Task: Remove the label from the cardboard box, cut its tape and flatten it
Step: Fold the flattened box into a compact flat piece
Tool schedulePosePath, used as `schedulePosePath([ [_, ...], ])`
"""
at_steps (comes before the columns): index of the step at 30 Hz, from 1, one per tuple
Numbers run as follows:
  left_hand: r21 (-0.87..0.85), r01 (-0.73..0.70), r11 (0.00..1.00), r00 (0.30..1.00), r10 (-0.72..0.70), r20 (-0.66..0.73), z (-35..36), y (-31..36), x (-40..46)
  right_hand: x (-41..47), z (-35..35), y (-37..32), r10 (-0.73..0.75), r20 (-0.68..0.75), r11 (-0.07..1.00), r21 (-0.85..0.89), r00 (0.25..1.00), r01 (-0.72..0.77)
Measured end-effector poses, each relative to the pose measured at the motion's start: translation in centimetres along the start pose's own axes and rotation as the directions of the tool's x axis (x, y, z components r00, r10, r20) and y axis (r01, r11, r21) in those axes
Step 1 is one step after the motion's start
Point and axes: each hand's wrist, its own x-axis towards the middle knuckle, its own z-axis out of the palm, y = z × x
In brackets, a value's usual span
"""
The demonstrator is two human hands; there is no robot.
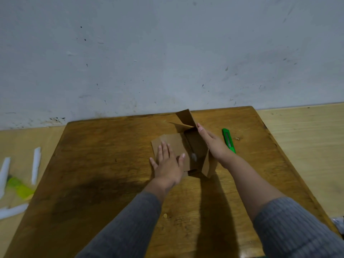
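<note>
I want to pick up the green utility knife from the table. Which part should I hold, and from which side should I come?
Hold the green utility knife around the middle of its handle, coming from above on its right. It lies flat on the wooden table, long and narrow, pointing away from you. The right hand and the cardboard box crowd its left side; its right side is free.

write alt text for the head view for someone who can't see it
A person flattens a cardboard box on a wooden table: the left hand presses one panel flat, and the right hand pushes the standing side over. A green knife lies just right of the box.
</note>
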Motion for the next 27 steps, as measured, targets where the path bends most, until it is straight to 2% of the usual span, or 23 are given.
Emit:
schedulePosePath([
  [3, 0.084, -0.033, 0.996, 0.999, 0.034, -0.007, 1.5, 0.7, -0.7, -0.2, -0.7, 0.1, -0.013, -0.082, 0.998, 0.067, 0.997, 0.019],
  [7, 0.248, -0.081, 0.965, 0.996, 0.085, -0.005, 2.6, 0.7, -0.5, -0.7, -1.8, 0.0, -0.032, -0.209, 0.998, 0.049, 0.977, 0.043],
  [10, 0.294, -0.113, 0.949, 0.991, 0.128, -0.031, 3.2, 0.8, -0.5, -1.3, -2.5, 0.1, -0.022, -0.166, 0.996, 0.081, 0.986, 0.036],
  [14, 0.397, -0.154, 0.905, 0.977, 0.200, -0.076, 3.3, 0.2, -0.8, -2.8, -2.3, 0.4, -0.048, -0.082, 0.998, 0.032, 0.995, 0.051],
  [16, 0.429, -0.183, 0.885, 0.974, 0.223, -0.045, 2.9, 0.0, -1.0, -3.6, -2.0, 0.8, -0.066, -0.084, 0.998, -0.003, 0.994, 0.066],
  [22, 0.572, -0.350, 0.741, 0.926, 0.365, 0.095, 2.3, -1.5, -1.6, -5.5, -1.9, 1.2, -0.211, -0.108, 0.975, -0.095, 0.972, 0.201],
  [25, 0.558, -0.338, 0.757, 0.935, 0.338, 0.108, 2.5, -1.2, -1.7, -5.7, -1.7, 1.7, -0.206, -0.120, 0.975, -0.107, 0.971, 0.194],
  [27, 0.533, -0.280, 0.799, 0.956, 0.281, 0.082, 2.9, -0.5, -1.9, -5.6, -1.6, 2.0, -0.192, -0.117, 0.980, -0.069, 0.975, 0.185],
])
